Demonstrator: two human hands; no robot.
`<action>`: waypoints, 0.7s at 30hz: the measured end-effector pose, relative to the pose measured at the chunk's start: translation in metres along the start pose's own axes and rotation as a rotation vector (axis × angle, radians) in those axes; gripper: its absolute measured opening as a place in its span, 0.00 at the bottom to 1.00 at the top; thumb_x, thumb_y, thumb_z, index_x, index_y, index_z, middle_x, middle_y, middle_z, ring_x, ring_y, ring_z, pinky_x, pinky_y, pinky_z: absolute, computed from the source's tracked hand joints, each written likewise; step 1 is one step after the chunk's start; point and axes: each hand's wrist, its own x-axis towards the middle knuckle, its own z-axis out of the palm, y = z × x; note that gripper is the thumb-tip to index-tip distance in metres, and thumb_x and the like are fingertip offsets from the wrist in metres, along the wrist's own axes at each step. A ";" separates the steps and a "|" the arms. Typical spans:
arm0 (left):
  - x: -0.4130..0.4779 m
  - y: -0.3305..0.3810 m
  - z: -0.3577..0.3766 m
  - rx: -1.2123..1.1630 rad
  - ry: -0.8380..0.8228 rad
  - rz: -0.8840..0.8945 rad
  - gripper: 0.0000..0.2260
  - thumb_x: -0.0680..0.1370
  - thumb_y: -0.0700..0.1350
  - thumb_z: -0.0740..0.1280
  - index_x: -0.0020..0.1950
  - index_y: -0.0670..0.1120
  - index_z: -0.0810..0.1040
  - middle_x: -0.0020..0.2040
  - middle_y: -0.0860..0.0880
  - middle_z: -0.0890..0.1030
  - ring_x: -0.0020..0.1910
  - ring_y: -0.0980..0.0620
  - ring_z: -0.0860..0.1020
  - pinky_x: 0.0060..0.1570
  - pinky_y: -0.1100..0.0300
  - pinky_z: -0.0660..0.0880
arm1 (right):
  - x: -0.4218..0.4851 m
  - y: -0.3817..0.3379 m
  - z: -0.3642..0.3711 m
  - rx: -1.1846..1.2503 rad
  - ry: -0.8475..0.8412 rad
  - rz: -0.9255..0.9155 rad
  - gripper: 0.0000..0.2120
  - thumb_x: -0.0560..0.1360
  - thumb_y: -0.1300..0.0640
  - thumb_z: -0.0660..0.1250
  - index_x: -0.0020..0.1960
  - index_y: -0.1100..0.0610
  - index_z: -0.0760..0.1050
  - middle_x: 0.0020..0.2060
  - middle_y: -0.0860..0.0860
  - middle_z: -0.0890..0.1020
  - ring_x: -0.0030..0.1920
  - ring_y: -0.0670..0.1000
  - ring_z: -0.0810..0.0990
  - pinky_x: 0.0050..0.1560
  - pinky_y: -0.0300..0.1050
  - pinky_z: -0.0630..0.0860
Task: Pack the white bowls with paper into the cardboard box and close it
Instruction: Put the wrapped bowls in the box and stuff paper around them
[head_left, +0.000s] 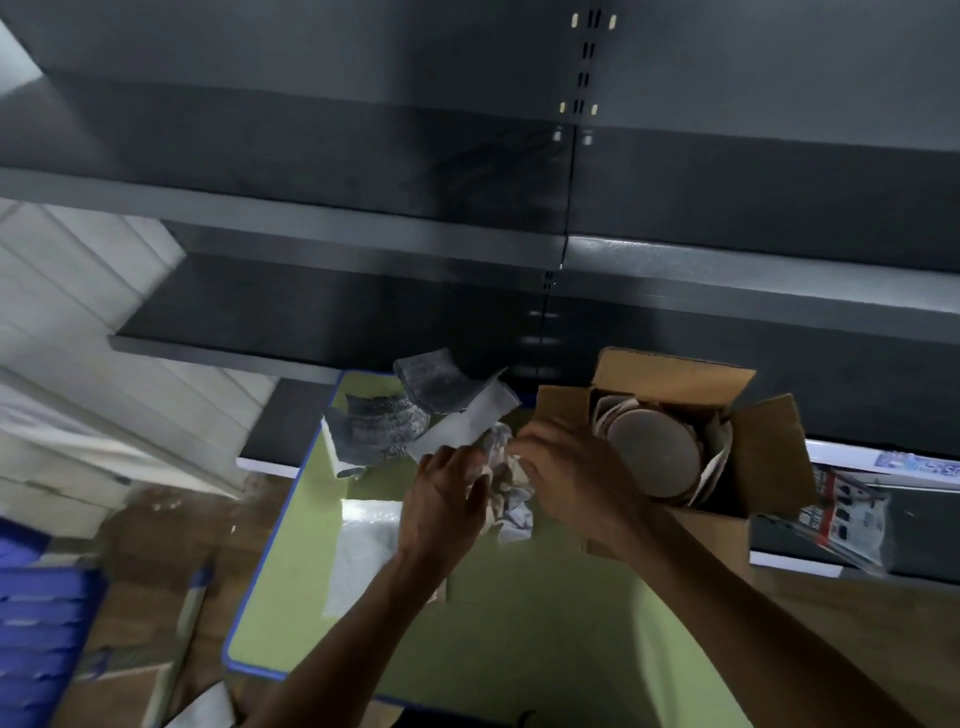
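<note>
An open cardboard box (763, 457) stands on the right of a green table (519, 649), flaps up. Inside it white bowls (654, 452) lie stacked on their side with paper around them. Just left of the box, my left hand (447, 509) and my right hand (566, 473) both grip a crumpled wad of paper (506, 483) held between them above the table. More printed paper sheets (415, 415) lie spread at the table's far end.
Dark metal shelves (467, 234) rise right behind the table. A sheet of bubble wrap (363, 545) lies on the table's left part. Blue crates (36, 623) and cardboard pieces (145, 545) sit on the floor at left. A printed bag (847, 519) hangs off the shelf at right.
</note>
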 end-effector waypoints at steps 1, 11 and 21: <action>-0.007 -0.008 -0.002 0.015 -0.008 -0.030 0.10 0.73 0.38 0.71 0.51 0.49 0.78 0.45 0.48 0.81 0.44 0.47 0.77 0.38 0.56 0.75 | 0.002 -0.003 0.009 0.007 -0.011 -0.009 0.16 0.67 0.67 0.73 0.51 0.53 0.80 0.48 0.48 0.79 0.48 0.48 0.77 0.43 0.42 0.77; -0.040 -0.036 0.019 0.063 -0.214 -0.169 0.20 0.76 0.45 0.68 0.67 0.52 0.74 0.59 0.49 0.79 0.56 0.47 0.76 0.52 0.52 0.77 | -0.032 -0.046 0.084 -0.110 -0.283 0.096 0.18 0.67 0.62 0.70 0.57 0.58 0.78 0.55 0.55 0.79 0.54 0.57 0.80 0.41 0.49 0.81; -0.024 -0.047 0.032 0.067 -0.213 -0.123 0.22 0.75 0.43 0.70 0.67 0.53 0.70 0.59 0.46 0.75 0.55 0.48 0.76 0.45 0.61 0.73 | -0.037 -0.029 0.093 -0.088 -0.371 0.277 0.31 0.77 0.60 0.61 0.77 0.56 0.55 0.73 0.53 0.62 0.67 0.56 0.69 0.54 0.49 0.76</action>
